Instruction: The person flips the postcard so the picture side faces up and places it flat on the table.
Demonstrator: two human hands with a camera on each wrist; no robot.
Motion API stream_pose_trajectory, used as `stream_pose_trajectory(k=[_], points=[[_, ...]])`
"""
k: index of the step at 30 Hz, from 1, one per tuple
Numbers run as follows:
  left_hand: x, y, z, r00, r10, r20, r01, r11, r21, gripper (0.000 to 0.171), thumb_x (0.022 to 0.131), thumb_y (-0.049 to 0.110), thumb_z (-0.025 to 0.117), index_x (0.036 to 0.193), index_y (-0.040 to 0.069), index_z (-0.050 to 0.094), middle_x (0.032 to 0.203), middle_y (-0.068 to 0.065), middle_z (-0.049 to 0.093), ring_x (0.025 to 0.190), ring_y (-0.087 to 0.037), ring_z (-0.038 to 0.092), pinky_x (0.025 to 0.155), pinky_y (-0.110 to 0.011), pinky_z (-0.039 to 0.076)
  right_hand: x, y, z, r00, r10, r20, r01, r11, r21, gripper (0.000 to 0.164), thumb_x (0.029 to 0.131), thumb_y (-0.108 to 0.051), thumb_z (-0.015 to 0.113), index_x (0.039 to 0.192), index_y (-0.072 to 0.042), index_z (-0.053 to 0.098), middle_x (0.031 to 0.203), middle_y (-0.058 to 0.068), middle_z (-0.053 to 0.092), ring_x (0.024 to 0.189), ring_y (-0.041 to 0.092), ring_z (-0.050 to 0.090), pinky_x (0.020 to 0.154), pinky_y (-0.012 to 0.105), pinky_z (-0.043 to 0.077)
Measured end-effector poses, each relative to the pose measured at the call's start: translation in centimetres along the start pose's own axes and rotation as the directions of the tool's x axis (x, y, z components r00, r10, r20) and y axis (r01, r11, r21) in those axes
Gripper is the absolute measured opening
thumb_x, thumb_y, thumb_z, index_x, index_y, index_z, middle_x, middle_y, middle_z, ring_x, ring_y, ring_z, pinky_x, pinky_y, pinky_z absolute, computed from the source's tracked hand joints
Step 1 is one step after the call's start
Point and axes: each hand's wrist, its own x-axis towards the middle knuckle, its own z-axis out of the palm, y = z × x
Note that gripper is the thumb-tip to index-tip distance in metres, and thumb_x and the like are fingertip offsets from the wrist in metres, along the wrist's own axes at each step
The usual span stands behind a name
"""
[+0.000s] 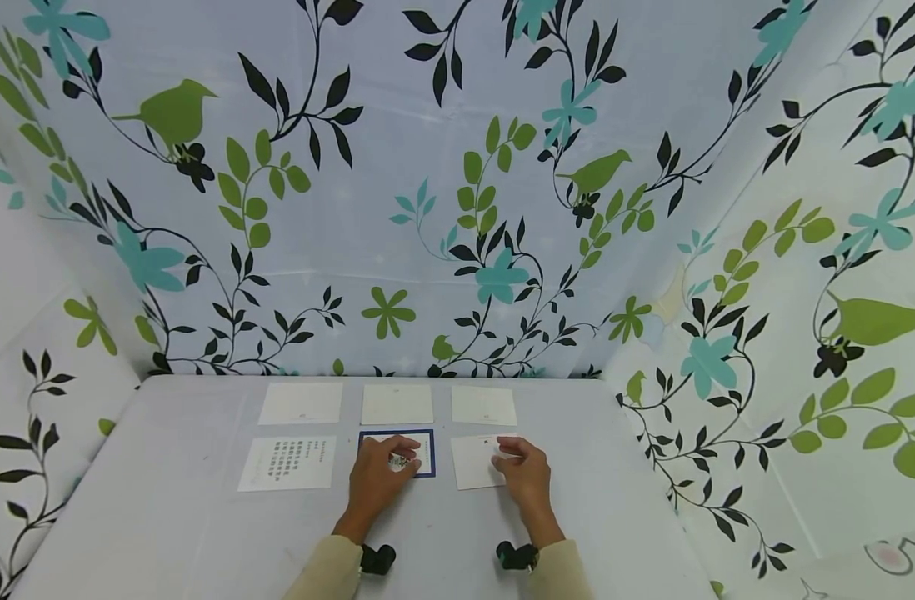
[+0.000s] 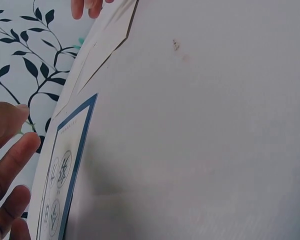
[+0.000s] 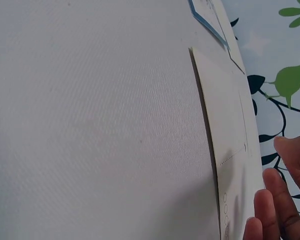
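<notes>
My left hand [image 1: 380, 477] hovers over a white card with a dark blue border [image 1: 427, 454] in the middle of the front row. In the left wrist view its fingers [image 2: 14, 160] are loosely bent with nothing between them, and large circled characters show on the bordered card [image 2: 65, 165]. Over at the right, my right hand [image 1: 527, 475] is above the right edge of a plain white card [image 1: 472, 462]. The right wrist view shows its relaxed fingers [image 3: 266, 207] apart from that card [image 3: 225, 125], which carries a dotted line and small circles.
Farther back on the white table [image 1: 600, 500] lie a left card [image 1: 302, 404], a middle card [image 1: 397, 405] and a right card [image 1: 483, 405], all nearly blank. A card with columns of printed characters [image 1: 288, 463] lies front left. Leaf-patterned cloth [image 1: 427, 250] hangs behind.
</notes>
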Motion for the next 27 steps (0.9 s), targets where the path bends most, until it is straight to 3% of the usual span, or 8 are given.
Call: stream_pose_trajectory(k=[14,21,27], points=[[-0.5,1.4,2.7,0.994,0.109,-0.009,-0.109,0.994,-0.002,0.027,0.078,0.016,0.093,0.102,0.022,0.082,0.087,0.006,0.081,0.089,-0.017,0.056,0.076,-0.036,0.046,0.6,1.3,-1.4,0.998,0.042,-0.041,-0.043,0.999,-0.027,0.032,0.088,-0.008,0.083,0.119,-0.016,0.079,0.121,0.008,0.076,0.101,0.023,0.062,0.078,0.03,0.051],[-0.8,2.2,3.5,0.995,0.097,0.01,-0.097,0.995,0.021,0.029,0.077,0.017,0.094,0.103,0.021,0.082,0.089,0.004,0.082,0.093,-0.016,0.056,0.085,-0.041,0.047,0.8,2.0,-1.7,0.997,0.051,-0.051,-0.053,0.998,-0.026,0.034,0.086,-0.006,0.084,0.119,-0.014,0.079,0.122,0.01,0.075,0.101,0.024,0.061,0.074,0.027,0.048],[-0.6,2.8,4.4,0.995,0.095,0.025,-0.096,0.995,0.034,0.029,0.077,0.017,0.095,0.102,0.023,0.082,0.088,0.005,0.081,0.088,-0.013,0.05,0.079,-0.035,0.043,1.1,2.2,-2.1,0.995,0.075,-0.059,-0.078,0.996,-0.043,0.034,0.087,-0.006,0.083,0.119,-0.015,0.079,0.121,0.01,0.073,0.106,0.025,0.061,0.077,0.028,0.048]])
